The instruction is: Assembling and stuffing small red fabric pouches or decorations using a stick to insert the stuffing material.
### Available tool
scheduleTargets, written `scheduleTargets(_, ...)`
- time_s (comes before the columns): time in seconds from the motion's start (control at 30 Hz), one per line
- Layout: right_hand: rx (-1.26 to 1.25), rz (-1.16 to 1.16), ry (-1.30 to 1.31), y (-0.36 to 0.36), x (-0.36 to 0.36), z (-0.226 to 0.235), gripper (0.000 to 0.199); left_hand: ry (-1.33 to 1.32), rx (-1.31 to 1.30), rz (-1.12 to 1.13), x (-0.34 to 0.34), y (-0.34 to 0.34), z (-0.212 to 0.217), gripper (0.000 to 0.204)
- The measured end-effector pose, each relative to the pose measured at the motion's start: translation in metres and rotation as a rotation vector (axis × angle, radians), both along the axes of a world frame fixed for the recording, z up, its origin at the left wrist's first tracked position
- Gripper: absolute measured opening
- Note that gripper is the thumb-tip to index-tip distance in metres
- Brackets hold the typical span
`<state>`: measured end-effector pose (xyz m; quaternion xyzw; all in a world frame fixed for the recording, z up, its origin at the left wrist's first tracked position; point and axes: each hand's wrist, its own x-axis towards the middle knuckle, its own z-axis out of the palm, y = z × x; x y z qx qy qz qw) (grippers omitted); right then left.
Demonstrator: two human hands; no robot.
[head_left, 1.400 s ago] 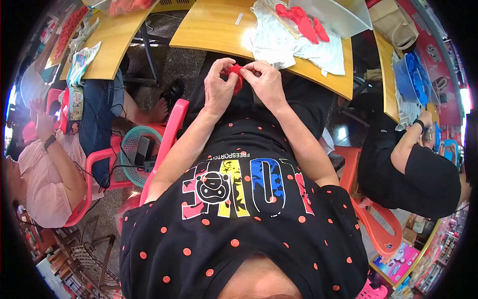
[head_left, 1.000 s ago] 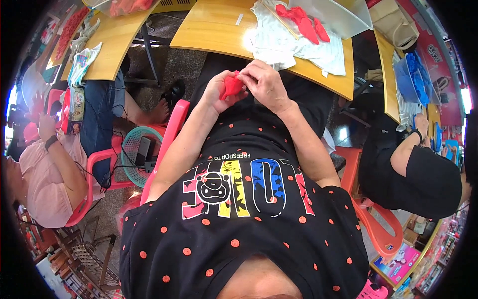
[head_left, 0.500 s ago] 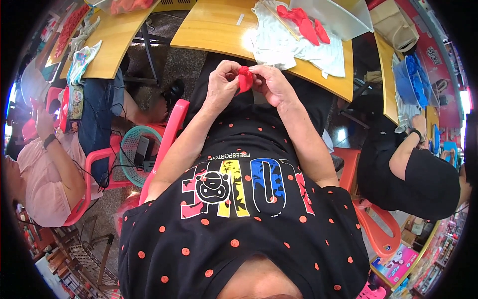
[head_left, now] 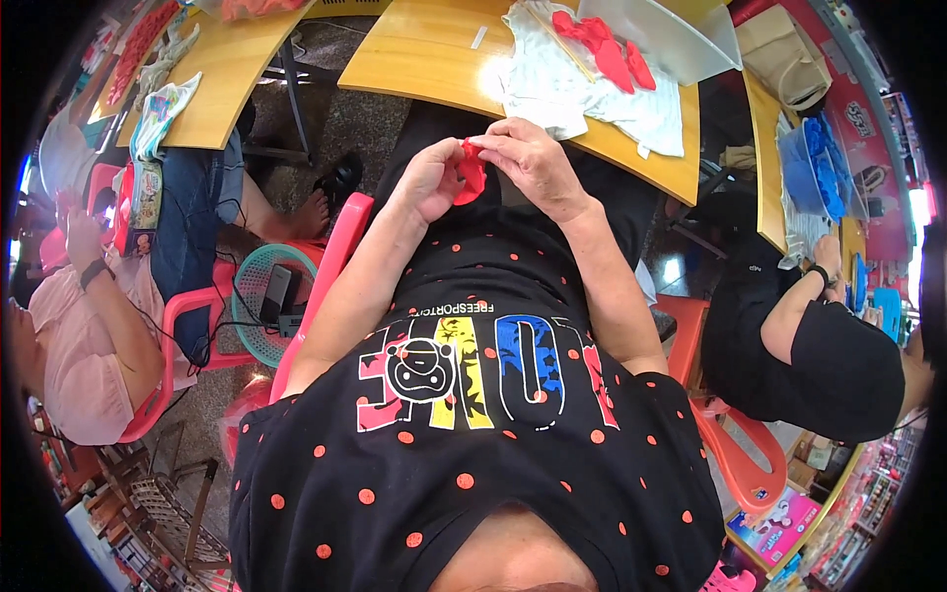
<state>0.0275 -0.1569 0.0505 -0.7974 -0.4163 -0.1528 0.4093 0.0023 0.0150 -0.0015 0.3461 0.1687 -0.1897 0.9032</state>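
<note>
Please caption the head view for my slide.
Both hands, left hand and right hand, pinch a small red fabric piece before a yellow wooden table.

We hold both forearms up in front of our chest, elbows bent and drawn in at our sides, wrists meeting near the middle. Our left hand (head_left: pixel 431 185) curls with the fingers folded toward the palm, thumb pressed inward. Our right hand (head_left: pixel 534 163) arches over from the other side, its fingertips pinched together and touching the left hand's fingertips.
</note>
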Motion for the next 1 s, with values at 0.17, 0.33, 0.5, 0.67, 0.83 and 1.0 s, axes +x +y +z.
scheduleTargets(0.17,-0.051,0.081,-0.065,-0.003,0.003,-0.002,0.020,0.005,0.008,-0.025,0.001,0.002,-0.006,0.016)
scheduleTargets(0.33,-0.060,0.023,-0.172,-0.001,0.003,-0.006,0.013,0.034,0.062,0.003,-0.003,-0.005,0.012,0.009)
scheduleTargets(0.5,-0.126,-0.105,-0.171,-0.002,0.003,-0.007,0.012,-0.113,0.193,-0.002,-0.006,-0.010,0.021,0.002)
scheduleTargets(0.67,0.176,-0.046,0.770,0.006,-0.002,-0.013,0.013,-0.625,1.094,0.190,-0.002,-0.012,0.006,0.005)
scheduleTargets(0.83,0.603,0.099,1.183,0.010,0.002,-0.019,0.015,-0.508,0.875,0.125,0.000,-0.009,0.008,0.008)
scheduleTargets(1.0,0.169,-0.081,0.222,0.019,-0.012,-0.002,0.008,-0.229,0.118,-0.012,-0.003,-0.003,0.009,0.010)
